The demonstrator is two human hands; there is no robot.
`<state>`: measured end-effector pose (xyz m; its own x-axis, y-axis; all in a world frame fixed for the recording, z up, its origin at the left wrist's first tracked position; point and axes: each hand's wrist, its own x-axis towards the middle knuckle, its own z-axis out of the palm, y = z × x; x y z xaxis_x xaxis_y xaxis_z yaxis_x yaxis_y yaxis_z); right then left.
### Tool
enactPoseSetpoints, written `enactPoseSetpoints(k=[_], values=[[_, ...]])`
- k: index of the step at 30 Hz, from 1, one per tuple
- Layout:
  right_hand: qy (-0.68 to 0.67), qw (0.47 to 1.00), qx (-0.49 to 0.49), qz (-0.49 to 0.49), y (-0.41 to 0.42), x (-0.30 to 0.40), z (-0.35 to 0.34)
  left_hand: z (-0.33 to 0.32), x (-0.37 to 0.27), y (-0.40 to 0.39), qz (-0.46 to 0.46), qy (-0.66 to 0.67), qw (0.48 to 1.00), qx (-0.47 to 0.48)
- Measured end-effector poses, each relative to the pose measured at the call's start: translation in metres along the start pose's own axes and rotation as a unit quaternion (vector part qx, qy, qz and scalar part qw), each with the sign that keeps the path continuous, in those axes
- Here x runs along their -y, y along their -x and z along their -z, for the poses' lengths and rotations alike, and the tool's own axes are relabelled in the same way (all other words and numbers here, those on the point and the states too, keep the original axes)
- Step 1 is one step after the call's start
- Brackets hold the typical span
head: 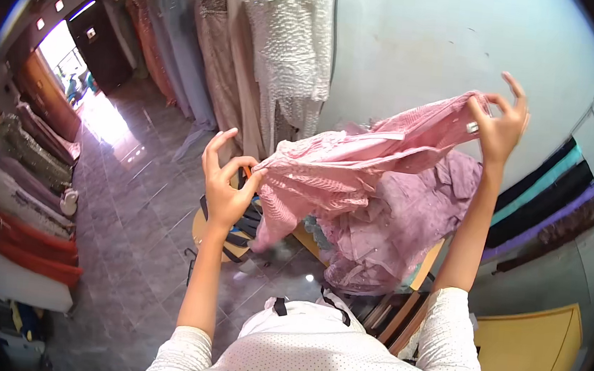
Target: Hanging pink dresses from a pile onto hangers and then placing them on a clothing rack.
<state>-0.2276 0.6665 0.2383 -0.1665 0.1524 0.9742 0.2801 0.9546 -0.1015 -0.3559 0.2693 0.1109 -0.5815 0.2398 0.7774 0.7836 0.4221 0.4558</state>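
Note:
A pink patterned garment (pixel 331 162) is stretched in the air between my two hands. My left hand (pixel 228 185) pinches its left end between thumb and forefinger, the other fingers raised. Higher up at the right, my right hand (pixel 501 118) pinches the other end, close to a small white tag (pixel 472 127). A strip of smooth pink fabric shows along the garment's upper part, and one part hangs down below my left hand. Behind and beneath it, a mauve garment (pixel 394 220) lies heaped on a wooden surface, partly covered by the pink one.
Long dresses (pixel 288 41) hang on the wall ahead. More garments (pixel 27 236) hang along the far left, and dark, turquoise and purple clothes (pixel 545 191) at the right. A round wooden stool (pixel 200 227) with dark straps stands on the tiled floor (pixel 126 255). A yellow panel (pixel 526 354) is at lower right.

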Motion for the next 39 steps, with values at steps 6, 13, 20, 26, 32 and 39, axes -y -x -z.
enactPoseSetpoints(k=[6, 13, 20, 26, 32, 39], values=[[0.165, 0.984, -0.056, -0.021, -0.022, -0.029, 0.006, -0.052, -0.019, -0.016, -0.065, 0.065, 0.994, 0.057], [0.174, 0.867, 0.458, -0.091, 0.099, -0.095, -0.119, -0.166, -0.001, 0.042, -0.007, 0.102, 0.975, 0.196], [-0.075, 0.946, 0.283, -0.139, 0.218, -0.059, -0.046, -0.175, 0.021, 0.099, 0.121, 0.129, 0.962, 0.209], [0.030, 0.943, 0.331, -0.013, 0.285, -0.071, -0.034, -0.208, 0.008, 0.116, 0.129, 0.139, 0.950, 0.247], [0.111, 0.914, 0.389, -0.023, 0.285, -0.069, -0.068, -0.234, 0.027, 0.150, 0.118, 0.048, 0.963, 0.238], [0.161, 0.926, 0.342, -0.016, 0.246, -0.104, -0.048, -0.201, 0.077, 0.151, 0.146, -0.062, 0.973, 0.170]])
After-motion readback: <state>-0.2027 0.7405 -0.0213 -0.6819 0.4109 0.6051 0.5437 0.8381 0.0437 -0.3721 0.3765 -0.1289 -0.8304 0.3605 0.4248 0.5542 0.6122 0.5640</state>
